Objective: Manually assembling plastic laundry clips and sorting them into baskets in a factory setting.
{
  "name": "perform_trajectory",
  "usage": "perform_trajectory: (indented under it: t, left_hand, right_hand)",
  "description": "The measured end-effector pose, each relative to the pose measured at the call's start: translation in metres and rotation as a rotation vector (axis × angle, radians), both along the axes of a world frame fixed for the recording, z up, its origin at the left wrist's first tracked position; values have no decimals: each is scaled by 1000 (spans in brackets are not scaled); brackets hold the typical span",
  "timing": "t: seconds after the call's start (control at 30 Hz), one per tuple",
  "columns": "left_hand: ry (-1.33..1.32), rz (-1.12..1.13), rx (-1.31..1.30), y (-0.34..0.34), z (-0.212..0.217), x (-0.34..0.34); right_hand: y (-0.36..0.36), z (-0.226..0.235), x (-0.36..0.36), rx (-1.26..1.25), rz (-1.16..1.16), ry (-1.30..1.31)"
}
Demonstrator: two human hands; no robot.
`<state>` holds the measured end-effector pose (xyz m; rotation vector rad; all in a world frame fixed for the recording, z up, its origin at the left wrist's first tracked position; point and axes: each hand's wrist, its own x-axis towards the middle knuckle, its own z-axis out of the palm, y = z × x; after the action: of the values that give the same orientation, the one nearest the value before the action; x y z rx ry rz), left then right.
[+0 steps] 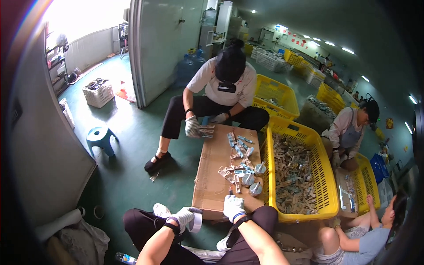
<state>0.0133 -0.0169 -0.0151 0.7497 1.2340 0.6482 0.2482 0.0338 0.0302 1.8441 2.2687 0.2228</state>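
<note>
"In my left hand (183, 216), what sat?"
"One pale tape roll (196, 222), pinched at its rim."
"And my right hand (234, 207)?"
"Over the carton (210, 176), grip I couldn't tell; clip-like pieces (238, 183) lay just beyond."

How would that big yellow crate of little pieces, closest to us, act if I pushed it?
The yellow crate is probably heavy and slow to slide, since it's loaded with little pieces. Those would likely shift, being loosely jumbled. It seems unlikely to tip, because it looks wide and low.

Left hand (183, 216) curled, right hand (234, 206) farther forward
</note>
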Motion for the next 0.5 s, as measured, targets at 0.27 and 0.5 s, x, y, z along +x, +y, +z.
perform_trajectory:
  t: [0.27, 0.5]
  left_hand:
    - [-7, -4, -64, -1, 18, 5]
    - [6, -19, -69, -4, 36, 7]
  right_hand:
    - [5, -7, 6, -16, -12, -20]
    - [5, -9, 5, -32, -24, -2]
